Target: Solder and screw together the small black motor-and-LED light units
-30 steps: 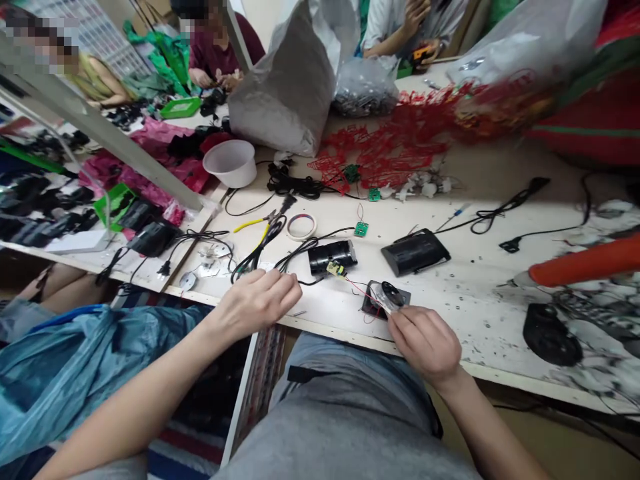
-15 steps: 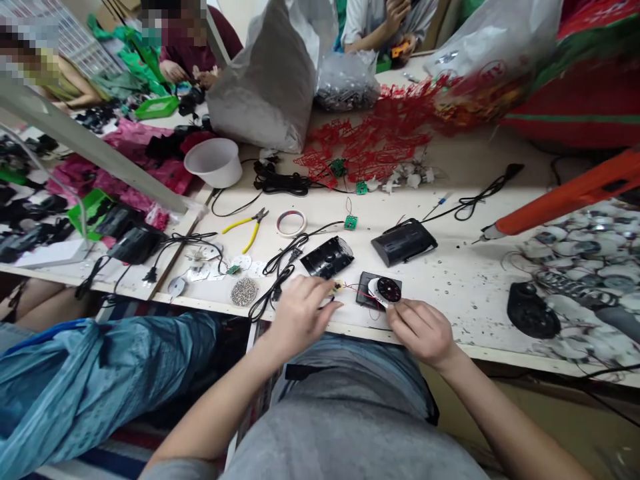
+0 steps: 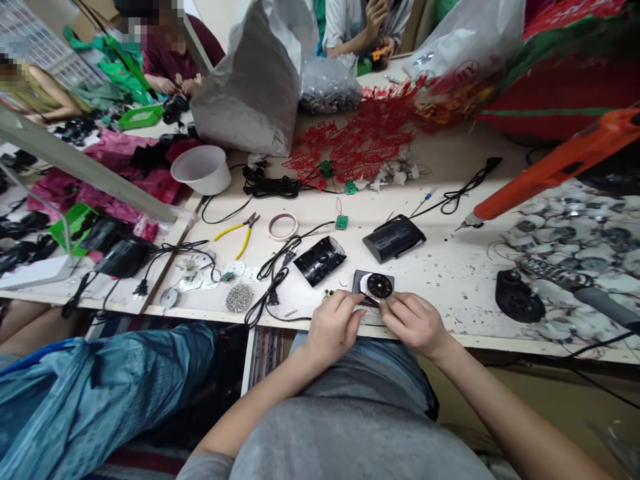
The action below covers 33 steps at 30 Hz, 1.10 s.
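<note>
Head view: the right hand (image 3: 413, 325) pinches a round black disc (image 3: 379, 287). The left hand (image 3: 333, 327) has its fingers bunched against a dark plate (image 3: 359, 281), grip unclear.

Left hand (image 3: 334, 327) shifted rightward, now just beside right hand (image 3: 413, 323), both over the black square plate (image 3: 361, 283). Round black disc (image 3: 379, 287) no longer lifted and tilted, now lying nearly flat on that plate. Glossy black housing (image 3: 320, 261) turned from its rounded side onto a flat face. Orange-handled soldering iron (image 3: 545, 167) angled more steeply, tip farther left.
</note>
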Tool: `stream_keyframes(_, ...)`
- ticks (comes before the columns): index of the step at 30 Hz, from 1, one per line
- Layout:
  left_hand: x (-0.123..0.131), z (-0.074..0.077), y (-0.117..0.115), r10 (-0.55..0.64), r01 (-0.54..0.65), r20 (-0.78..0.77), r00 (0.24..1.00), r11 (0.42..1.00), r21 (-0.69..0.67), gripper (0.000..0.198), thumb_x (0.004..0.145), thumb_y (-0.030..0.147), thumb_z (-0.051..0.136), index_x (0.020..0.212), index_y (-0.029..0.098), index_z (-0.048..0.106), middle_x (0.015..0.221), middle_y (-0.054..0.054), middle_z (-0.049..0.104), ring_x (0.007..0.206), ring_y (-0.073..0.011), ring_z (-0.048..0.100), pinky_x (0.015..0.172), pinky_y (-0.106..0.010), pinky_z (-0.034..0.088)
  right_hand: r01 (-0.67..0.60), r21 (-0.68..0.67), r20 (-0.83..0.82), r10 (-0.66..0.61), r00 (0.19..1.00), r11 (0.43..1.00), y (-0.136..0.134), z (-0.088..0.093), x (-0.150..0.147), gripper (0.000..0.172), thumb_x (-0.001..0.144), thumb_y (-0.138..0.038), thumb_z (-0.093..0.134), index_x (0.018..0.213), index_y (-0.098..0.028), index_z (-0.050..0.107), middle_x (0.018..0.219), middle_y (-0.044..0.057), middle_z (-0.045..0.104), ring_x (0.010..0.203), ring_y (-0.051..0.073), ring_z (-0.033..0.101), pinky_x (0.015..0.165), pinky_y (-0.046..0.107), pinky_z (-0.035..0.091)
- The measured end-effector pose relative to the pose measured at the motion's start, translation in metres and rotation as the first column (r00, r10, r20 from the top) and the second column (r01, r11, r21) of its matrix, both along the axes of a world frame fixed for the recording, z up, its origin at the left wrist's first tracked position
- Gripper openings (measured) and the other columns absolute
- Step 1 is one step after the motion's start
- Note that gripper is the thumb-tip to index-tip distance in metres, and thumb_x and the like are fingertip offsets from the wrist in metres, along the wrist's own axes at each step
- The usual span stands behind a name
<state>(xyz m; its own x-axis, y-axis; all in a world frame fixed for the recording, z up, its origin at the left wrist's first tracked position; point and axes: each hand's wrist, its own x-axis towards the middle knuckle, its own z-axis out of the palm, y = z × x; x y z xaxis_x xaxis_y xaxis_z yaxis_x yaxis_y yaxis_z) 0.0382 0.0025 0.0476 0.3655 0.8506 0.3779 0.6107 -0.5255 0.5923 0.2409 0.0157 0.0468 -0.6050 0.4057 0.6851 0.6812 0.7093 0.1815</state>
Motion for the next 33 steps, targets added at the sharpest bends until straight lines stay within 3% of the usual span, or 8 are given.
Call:
stream_keyframes(4, 0.002, -0.009, -0.004, 0.002, 0.001, -0.039, 0.999, 0.996, 0.094, 0.023, 0.1, 0.023, 0.047, 0.116, 0.02, 0.063, 0.106, -0.008, 0.065, 0.088, -0.0158, 0.067, 0.076, -0.027, 0.059, 0.016, -0.023, -0.015, -0.017, 1.0, 1.0, -0.002, 0.001, 0.0, 0.016, 0.089, -0.004, 0.061, 0.08, -0.017, 0.066, 0.076, 0.005, 0.067, 0.079, 0.017, 0.058, 0.075, 0.028, 0.051)
stream_keyframes(14, 0.008, -0.016, -0.005, -0.079, 0.081, -0.067, 0.995, 0.996, 0.024, 0.019, 0.097, 0.024, 0.052, 0.1, 0.019, 0.071, 0.114, -0.011, 0.061, 0.077, -0.0135, 0.063, 0.073, -0.029, 0.06, 0.051, -0.048, -0.07, -0.054, 0.996, 0.998, -0.007, -0.009, 0.001, 0.014, 0.091, -0.008, 0.059, 0.089, -0.019, 0.067, 0.08, 0.005, 0.069, 0.083, 0.018, 0.061, 0.074, 0.029, 0.056)
stream_keyframes(20, 0.017, -0.012, -0.005, 0.083, -0.085, 0.097, 0.992, 0.996, 0.021, 0.021, 0.091, 0.037, 0.066, 0.099, 0.017, 0.069, 0.11, -0.012, 0.061, 0.091, -0.0194, 0.067, 0.076, -0.032, 0.061, 0.035, -0.098, -0.126, -0.047, 0.991, 0.995, -0.008, -0.013, 0.001, 0.009, 0.092, -0.009, 0.059, 0.095, -0.015, 0.065, 0.083, 0.008, 0.069, 0.083, 0.019, 0.061, 0.076, 0.031, 0.056)
stream_keyframes(23, 0.023, -0.011, -0.003, 0.144, -0.147, 0.099, 0.985, 0.989, 0.026, 0.026, 0.086, 0.039, 0.072, 0.102, 0.018, 0.068, 0.111, -0.011, 0.06, 0.095, -0.0211, 0.067, 0.075, -0.032, 0.061, 0.027, -0.114, -0.155, -0.044, 0.987, 0.993, -0.008, -0.015, 0.002, 0.012, 0.093, -0.009, 0.056, 0.1, -0.013, 0.064, 0.087, 0.01, 0.069, 0.084, 0.02, 0.061, 0.077, 0.032, 0.057)
stream_keyframes(28, 0.03, -0.013, 0.001, 0.116, -0.118, 0.076, 0.99, 0.993, 0.019, 0.017, 0.086, 0.034, 0.071, 0.095, 0.019, 0.071, 0.11, -0.01, 0.06, 0.083, -0.017, 0.065, 0.073, -0.031, 0.06, 0.026, -0.135, -0.185, -0.051, 0.981, 0.99, -0.008, -0.019, 0.004, 0.023, 0.09, -0.006, 0.056, 0.109, -0.015, 0.066, 0.091, 0.01, 0.07, 0.088, 0.02, 0.063, 0.077, 0.032, 0.059)
stream_keyframes(33, 0.025, -0.017, -0.004, 0.121, -0.128, 0.157, 0.98, 0.991, 0.038, 0.011, 0.092, 0.023, 0.06, 0.087, 0.018, 0.069, 0.103, -0.009, 0.064, 0.075, -0.014, 0.064, 0.07, -0.03, 0.06, 0.029, -0.141, -0.212, -0.059, 0.975, 0.99, -0.01, -0.022, 0.008, 0.027, 0.089, -0.004, 0.056, 0.111, -0.016, 0.066, 0.093, 0.01, 0.071, 0.089, 0.02, 0.064, 0.078, 0.033, 0.059)
